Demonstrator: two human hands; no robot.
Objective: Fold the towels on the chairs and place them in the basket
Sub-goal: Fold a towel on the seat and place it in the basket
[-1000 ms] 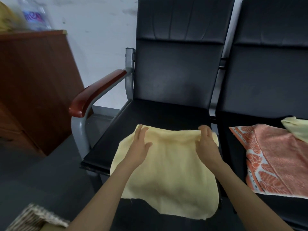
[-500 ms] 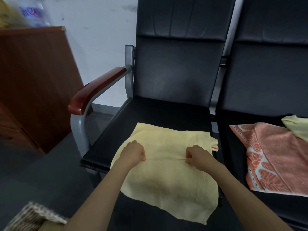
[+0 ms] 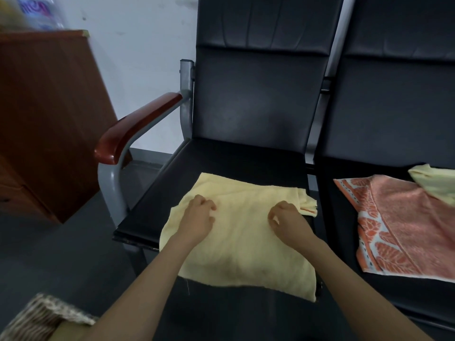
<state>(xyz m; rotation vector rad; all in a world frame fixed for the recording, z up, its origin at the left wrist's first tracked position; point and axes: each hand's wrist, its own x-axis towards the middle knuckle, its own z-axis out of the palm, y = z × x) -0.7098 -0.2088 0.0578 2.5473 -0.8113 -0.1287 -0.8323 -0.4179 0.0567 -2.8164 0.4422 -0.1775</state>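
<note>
A pale yellow towel (image 3: 241, 254) lies spread on the left black chair seat (image 3: 234, 163), its near edge hanging over the seat front. My left hand (image 3: 198, 220) and my right hand (image 3: 288, 222) sit side by side on the towel's middle, fingers curled down into the cloth and pinching it. An orange patterned towel (image 3: 406, 230) lies on the right seat, with another pale yellow towel (image 3: 435, 185) partly on top of it. A corner of the woven basket (image 3: 41, 318) shows at the bottom left on the floor.
A red-brown wooden armrest (image 3: 133, 129) on a grey metal frame borders the left seat. A brown wooden cabinet (image 3: 44, 114) stands at the left against the white wall. Dark floor lies between the cabinet and the chair.
My hands came back from the towel's far edge to its middle and curled from flat into pinching. The towel's far part now lies flat on the seat.
</note>
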